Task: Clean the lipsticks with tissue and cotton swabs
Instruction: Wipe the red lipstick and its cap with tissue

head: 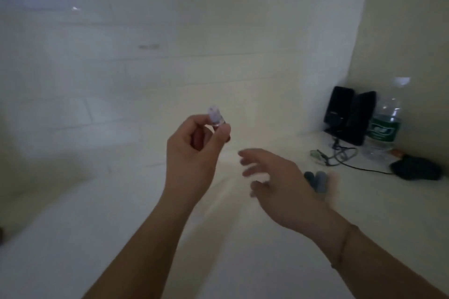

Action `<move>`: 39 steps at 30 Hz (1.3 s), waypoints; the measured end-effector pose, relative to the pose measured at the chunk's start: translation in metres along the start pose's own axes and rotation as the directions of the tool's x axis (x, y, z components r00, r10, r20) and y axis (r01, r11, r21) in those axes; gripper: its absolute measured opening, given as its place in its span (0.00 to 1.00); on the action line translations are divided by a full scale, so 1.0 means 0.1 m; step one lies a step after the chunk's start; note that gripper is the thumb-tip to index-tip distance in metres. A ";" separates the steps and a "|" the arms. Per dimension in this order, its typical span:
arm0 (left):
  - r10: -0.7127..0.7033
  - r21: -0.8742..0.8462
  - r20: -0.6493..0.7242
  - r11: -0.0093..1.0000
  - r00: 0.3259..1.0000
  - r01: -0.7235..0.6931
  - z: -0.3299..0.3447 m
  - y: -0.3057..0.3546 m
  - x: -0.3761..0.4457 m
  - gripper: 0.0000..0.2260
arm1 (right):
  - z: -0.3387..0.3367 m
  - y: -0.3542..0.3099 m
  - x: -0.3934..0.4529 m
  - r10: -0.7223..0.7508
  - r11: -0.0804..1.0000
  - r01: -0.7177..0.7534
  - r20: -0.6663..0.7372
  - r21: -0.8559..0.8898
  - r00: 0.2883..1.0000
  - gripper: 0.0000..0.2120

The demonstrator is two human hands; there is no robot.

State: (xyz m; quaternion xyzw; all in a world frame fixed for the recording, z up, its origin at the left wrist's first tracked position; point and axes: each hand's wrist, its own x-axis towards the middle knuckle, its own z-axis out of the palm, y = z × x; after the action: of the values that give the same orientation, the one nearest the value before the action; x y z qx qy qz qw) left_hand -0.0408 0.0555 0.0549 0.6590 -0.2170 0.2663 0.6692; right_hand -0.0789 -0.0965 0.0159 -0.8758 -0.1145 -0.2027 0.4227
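Counted: two hands, one lipstick held, two or three grey tube shapes lying near right on the white table (121, 238), one water bottle (384, 126), two black speakers (349, 116), one dark mouse (416, 167) with tangled cable (340, 155)

Left hand (192, 153) raised over centre of table, forearm angled up from near edge, fingers curled, thumb and forefinger pinching lipstick (216, 118) at its lower end

Lipstick upright, small, pale lilac-and-clear casing, top above fingertips; detail blurred

Right hand (277, 184) lower and right of left, palm down, fingers spread and loose, gripping nothing, motion-blurred; thin bracelet (342, 247) at wrist

Grey tubes (318, 181) just beyond right hand, partly hidden, exact count and kind not discernible

Bottle, speakers, mouse grouped far right against wall
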 end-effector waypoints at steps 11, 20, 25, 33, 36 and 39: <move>-0.087 0.158 0.053 0.984 0.995 0.078 -0.52 -0.39 0.16 0.04 | 0.89 0.11 0.72 -0.078 0.914 0.230 0.411 -0.335 0.909 0.44; -0.207 -0.031 0.232 0.975 0.951 0.220 -0.83 -0.36 0.32 0.06 | 0.96 0.29 0.78 0.049 0.770 0.247 0.441 -0.589 0.896 0.33; -0.233 0.229 0.281 0.958 0.931 0.171 -0.75 -0.25 0.33 0.08 | 0.80 0.13 0.54 0.087 0.862 0.075 0.292 -0.502 0.952 0.18; -0.182 0.465 -0.007 0.870 0.983 0.164 -0.46 -0.42 0.27 0.06 | 0.68 0.02 0.08 0.215 0.807 -0.031 0.244 -0.590 0.945 0.18; -0.147 0.554 -0.025 0.821 0.989 0.136 -0.45 -0.45 0.24 0.07 | 0.68 0.03 0.00 0.249 0.843 -0.083 0.250 -0.531 0.936 0.19; -0.115 0.679 -0.014 0.728 0.993 0.094 -0.39 -0.45 0.20 0.09 | 0.67 0.02 -0.08 0.223 0.854 -0.062 0.257 -0.516 0.940 0.18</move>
State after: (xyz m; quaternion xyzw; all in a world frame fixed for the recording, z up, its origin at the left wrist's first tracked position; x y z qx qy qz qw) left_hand 0.0009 0.0965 0.0322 0.8723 -0.0772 0.2793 0.3939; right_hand -0.0681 -0.0454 -0.0263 -0.9820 -0.0565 -0.0541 0.1720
